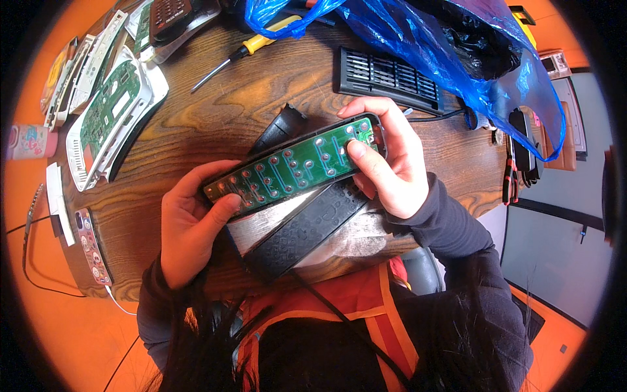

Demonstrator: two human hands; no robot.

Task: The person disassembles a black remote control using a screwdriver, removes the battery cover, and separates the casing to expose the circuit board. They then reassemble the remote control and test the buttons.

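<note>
Between my two hands is an opened remote control, a long green circuit board [287,171] seated in a black shell, tilted up toward the right. My left hand [196,219] grips its lower left end, the thumb lying on the board. At the upper right end my right hand [392,160] holds it, thumb pressed on the board and fingers behind the shell. Beneath it on the table lies a long black casing half [307,228] with a patterned inner face. A smaller black piece [281,127] shows just behind the board.
Left on the wooden table [196,130] are white casings with a green board [117,98] and a phone [93,245]. A yellow-handled screwdriver [245,49] lies at the back, near a black bit case [388,78] and blue plastic bag [522,91]. Red-handled pliers [511,173] sit far right.
</note>
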